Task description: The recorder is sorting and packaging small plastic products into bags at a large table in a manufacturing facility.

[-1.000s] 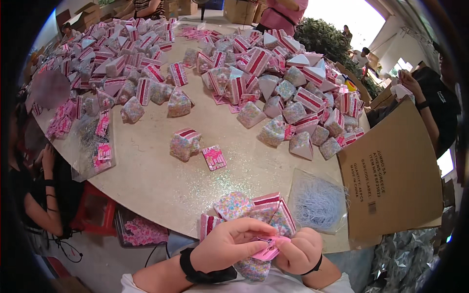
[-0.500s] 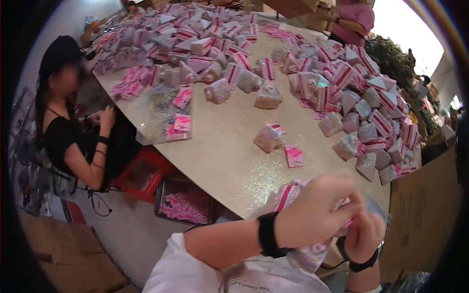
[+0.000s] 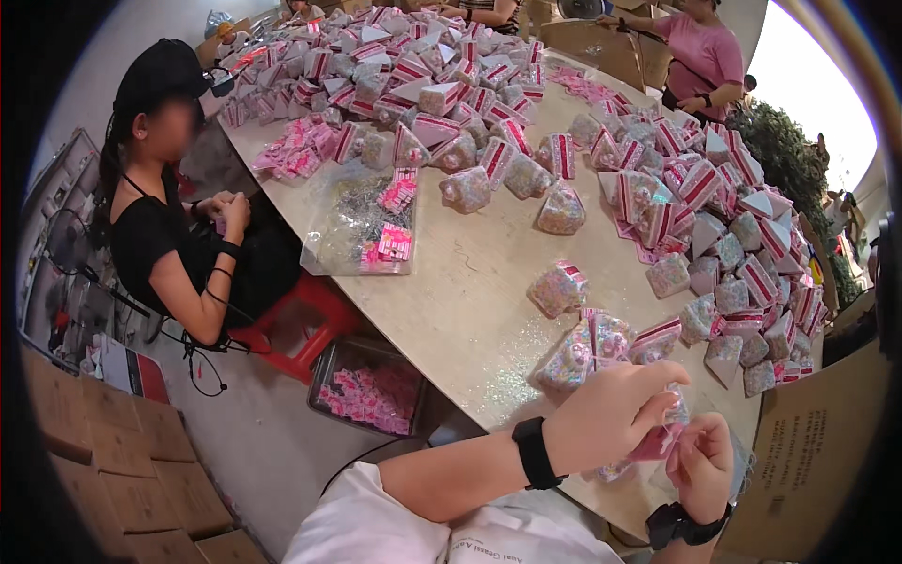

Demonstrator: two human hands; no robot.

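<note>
Pink packet (image 3: 658, 440) is sitting pinched between the two hands at the near edge of the tabletop (image 3: 470, 282), its clear, sprinkle-filled upper part peeking out just above the fingers. Left hand (image 3: 611, 418) is closing over it from the left, fingertips pressed together on its top, while right hand (image 3: 700, 461) is gripping its lower pink edge from the right, thumb and fingers clamped on it; the two hands are touching across the packet. Just beyond the knuckles, a small cluster of filled packets (image 3: 601, 343) is lying on the tabletop, and further out a big heap of striped packets (image 3: 714, 216) is covering the far and right side. A clear bag of pink labels (image 3: 366, 226) is lying well apart to the left. Both forearms are coming up from the lower edge, each wearing a black wristband (image 3: 534, 453). Beside the tabletop, a person in black (image 3: 178, 244) is sitting on a red stool (image 3: 301, 320), with a tray of pink pieces (image 3: 371, 390) on the floor nearby.
</note>
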